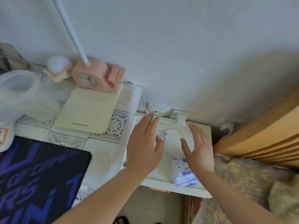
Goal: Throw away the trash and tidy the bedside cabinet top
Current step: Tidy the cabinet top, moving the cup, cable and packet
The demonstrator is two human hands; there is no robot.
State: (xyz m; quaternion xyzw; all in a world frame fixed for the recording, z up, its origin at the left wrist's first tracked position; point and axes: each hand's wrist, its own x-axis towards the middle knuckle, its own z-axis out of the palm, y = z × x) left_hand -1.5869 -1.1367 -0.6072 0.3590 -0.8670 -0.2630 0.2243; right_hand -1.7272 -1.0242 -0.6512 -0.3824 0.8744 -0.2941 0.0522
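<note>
The white bedside cabinet top [161,178] lies low in the middle of the head view, between a desk and a bed. A coiled white cable [173,137] rests on its far half. A white packet with blue print [186,175] lies at its near right. My left hand [144,147] hovers flat over the cabinet's left side, fingers spread, holding nothing. My right hand [198,149] hovers over the right side, open too, its wrist covering part of the packet. The coil sits between the two hands.
A lace-covered desk [103,152] on the left carries a pink lamp with a clock [93,76], a cream notebook [87,110], a translucent container [24,92] and a dark mouse pad [37,175]. A wooden headboard [265,126] and patterned bedding [239,183] lie to the right.
</note>
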